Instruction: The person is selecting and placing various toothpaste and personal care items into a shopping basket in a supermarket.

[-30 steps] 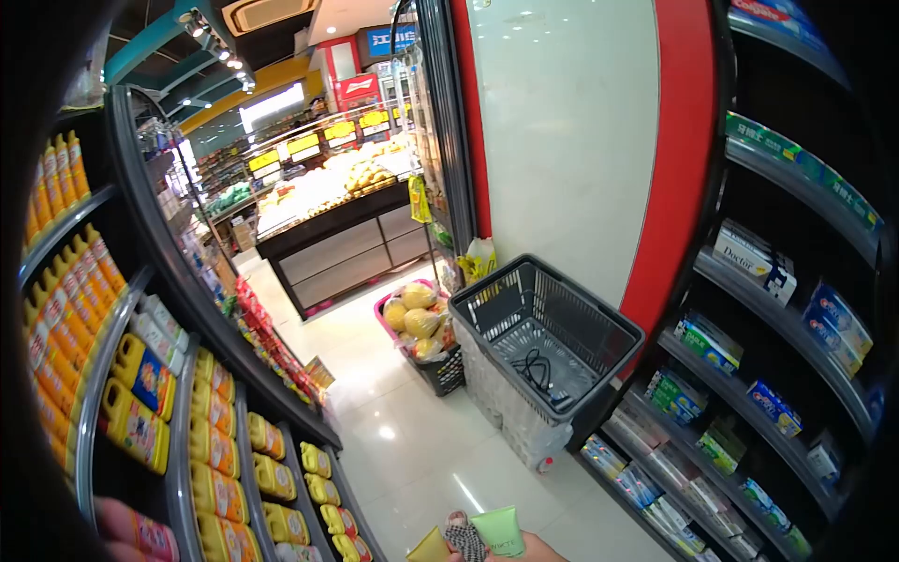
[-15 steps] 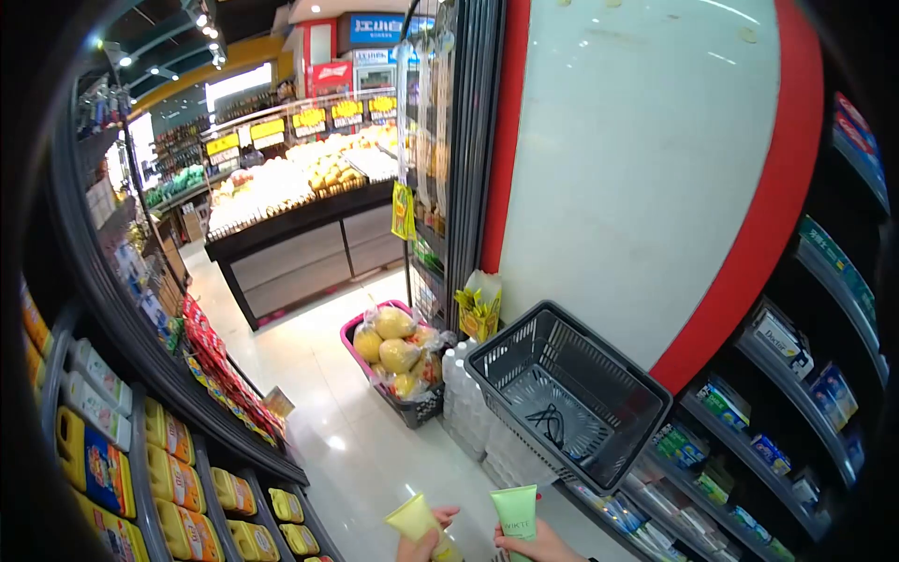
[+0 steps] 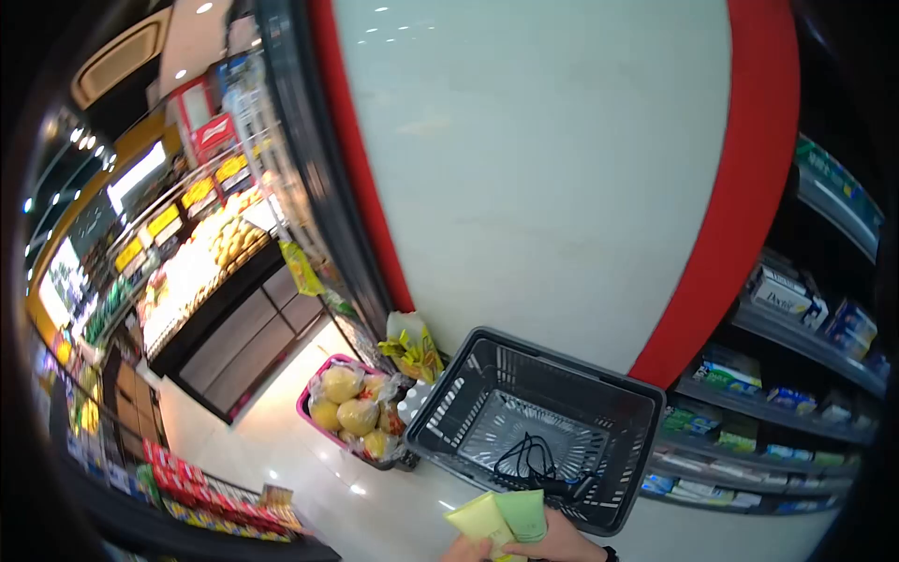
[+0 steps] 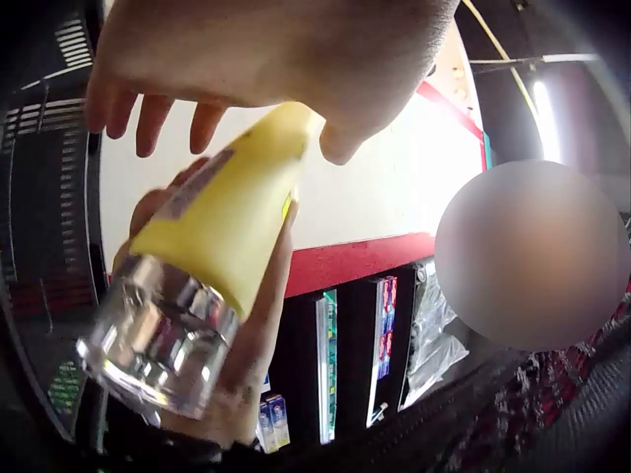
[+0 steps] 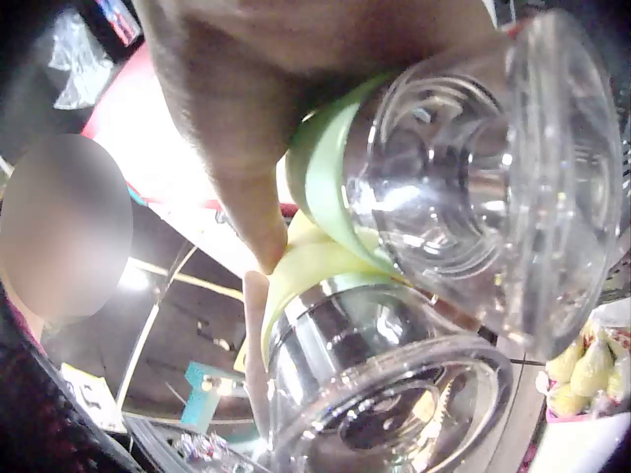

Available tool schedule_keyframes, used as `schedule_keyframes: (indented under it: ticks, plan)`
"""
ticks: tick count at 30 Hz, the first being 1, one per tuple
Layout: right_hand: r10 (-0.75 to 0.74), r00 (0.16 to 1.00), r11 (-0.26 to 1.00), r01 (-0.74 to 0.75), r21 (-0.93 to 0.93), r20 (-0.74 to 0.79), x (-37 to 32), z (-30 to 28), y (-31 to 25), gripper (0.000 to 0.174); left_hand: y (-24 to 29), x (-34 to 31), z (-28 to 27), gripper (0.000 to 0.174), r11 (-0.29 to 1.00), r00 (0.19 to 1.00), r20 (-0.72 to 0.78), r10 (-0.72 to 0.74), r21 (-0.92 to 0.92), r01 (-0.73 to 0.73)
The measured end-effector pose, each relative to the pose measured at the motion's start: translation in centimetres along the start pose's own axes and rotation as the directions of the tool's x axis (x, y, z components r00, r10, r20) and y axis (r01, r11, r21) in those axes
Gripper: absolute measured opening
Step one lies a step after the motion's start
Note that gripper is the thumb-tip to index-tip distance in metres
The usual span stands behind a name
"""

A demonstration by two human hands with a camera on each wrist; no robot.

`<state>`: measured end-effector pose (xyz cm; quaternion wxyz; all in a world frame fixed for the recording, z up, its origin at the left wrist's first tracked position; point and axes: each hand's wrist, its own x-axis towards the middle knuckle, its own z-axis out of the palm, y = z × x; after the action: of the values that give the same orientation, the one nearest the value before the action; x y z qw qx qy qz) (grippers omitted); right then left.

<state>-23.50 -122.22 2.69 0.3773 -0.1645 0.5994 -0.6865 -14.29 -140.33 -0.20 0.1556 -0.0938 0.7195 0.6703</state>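
Observation:
A pale yellow squeeze tube and a light green squeeze tube overlap at the bottom of the head view. My left hand holds the yellow tube between thumb and fingers. In the left wrist view, that hand lies over the crimped end, its fingers long and loosely spread, with the clear, silvery cap pointing down. My right hand grips the green tube, its thumb at the yellow one. Both clear caps sit side by side in the right wrist view.
A dark shopping basket with black cables inside stands just beyond my hands. Left of it is a pink-rimmed basket of bagged yellow fruit. Toothpaste shelves line the right; a fruit stand is at far left.
The view has swung right, toward the white wall panel and dark basket. My hands, apart half a second ago with one tube each, have come together, and the tubes now overlap.

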Motion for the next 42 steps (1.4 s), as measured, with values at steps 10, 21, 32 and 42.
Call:
schedule_keyframes:
  ticks: [10, 21, 32, 42]
  plan:
    - [0.025, 0.778, 0.883, 0.277, 0.378, -0.628, 2.5, -11.6, -2.0, 0.037, 6.8, 16.8, -6.5, 0.038, 0.924, 0.947, -0.091, 0.308, 0.265, -0.276]
    - [0.060, 0.827, 0.986, 0.038, 0.161, -0.558, 14.8, -12.1, -9.2, 0.047, 7.7, 26.1, -18.4, 0.038, 0.771, 0.890, -0.180, 0.419, 0.588, -0.244]
    - [0.453, 0.720, 0.890, -0.323, 0.323, -0.526, 39.3, -13.5, 14.9, 0.033, -0.9, 28.3, -30.2, 0.040, 0.641, 0.944, 0.040, 0.328, 0.725, -0.253]
    - [0.305, 0.642, 0.944, -0.303, 0.134, -0.703, 43.2, -13.8, 24.4, 0.040, -2.1, 30.4, -32.8, 0.043, 0.545, 0.939, 0.201, 0.278, 0.772, -0.326]
